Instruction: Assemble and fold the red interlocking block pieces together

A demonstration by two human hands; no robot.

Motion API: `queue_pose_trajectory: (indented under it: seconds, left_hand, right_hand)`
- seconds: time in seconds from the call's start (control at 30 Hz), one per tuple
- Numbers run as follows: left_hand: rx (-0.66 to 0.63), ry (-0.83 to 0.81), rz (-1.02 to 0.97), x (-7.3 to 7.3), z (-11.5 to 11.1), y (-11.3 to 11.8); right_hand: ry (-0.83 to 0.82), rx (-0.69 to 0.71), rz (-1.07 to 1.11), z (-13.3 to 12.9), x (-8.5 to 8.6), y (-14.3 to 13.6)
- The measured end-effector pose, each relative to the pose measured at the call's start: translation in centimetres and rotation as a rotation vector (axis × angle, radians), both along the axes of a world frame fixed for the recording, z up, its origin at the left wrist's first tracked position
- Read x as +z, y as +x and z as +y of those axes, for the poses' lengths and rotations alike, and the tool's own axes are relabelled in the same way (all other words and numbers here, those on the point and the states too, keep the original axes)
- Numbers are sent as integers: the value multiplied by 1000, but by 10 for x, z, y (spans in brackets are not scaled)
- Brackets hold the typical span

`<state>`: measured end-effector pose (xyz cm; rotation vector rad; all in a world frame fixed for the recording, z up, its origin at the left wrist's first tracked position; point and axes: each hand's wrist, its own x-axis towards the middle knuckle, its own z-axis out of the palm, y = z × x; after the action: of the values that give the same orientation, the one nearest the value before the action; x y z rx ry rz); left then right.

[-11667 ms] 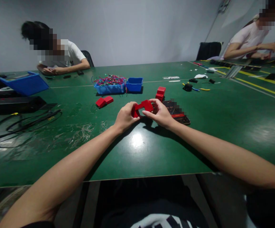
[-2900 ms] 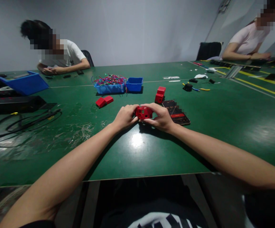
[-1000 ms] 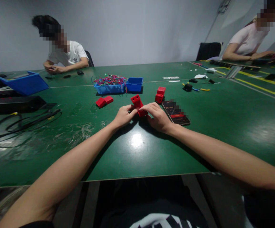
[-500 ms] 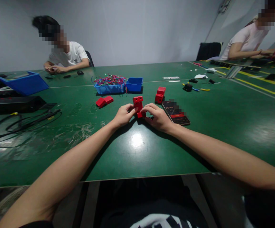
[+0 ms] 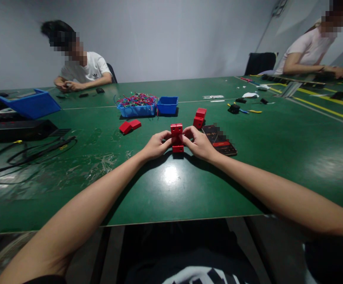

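Note:
A red block-shaped piece with small dark holes (image 5: pixel 177 129) stands upright between my two hands, just above or on the green table. My left hand (image 5: pixel 157 145) pinches its left side, with the thumb toward me. From the right, my right hand (image 5: pixel 199 143) grips the same piece, fingers bent round its edge. Beyond my right hand sits another stacked pair of red blocks (image 5: pixel 200 118). Two more red blocks (image 5: pixel 130 126) lie side by side past my left hand. A phone (image 5: pixel 220 141) with a lit timer screen lies close by my right hand.
Behind the blocks stand a blue bin of colourful wires (image 5: pixel 137 111) and a smaller blue bin (image 5: pixel 167 105). Black cables (image 5: pixel 26 157) and a tilted blue tray (image 5: pixel 33 104) are at left. Pliers and black parts (image 5: pixel 234 109) lie at right. Two people sit across the table.
The red piece has moved slightly right and been straightened to face me. My right hand has shifted its fingers from the front of the piece to its right side.

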<state>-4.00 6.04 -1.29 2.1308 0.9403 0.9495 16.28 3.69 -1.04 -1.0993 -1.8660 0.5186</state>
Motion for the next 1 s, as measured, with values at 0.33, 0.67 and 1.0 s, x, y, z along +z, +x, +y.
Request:
queue_pose_trajectory:
  seconds: [0.33,0.67,1.0]
  left_hand:
    - [-31,28,49,4,-6,2]
    - [-8,80,69,6,-11,3]
    - [10,101,82,5,-11,2]
  right_hand:
    - [-41,60,-11,2,2,2]
    - [-55,59,4,3,2,2]
    - [-52,43,-26,4,1,2]
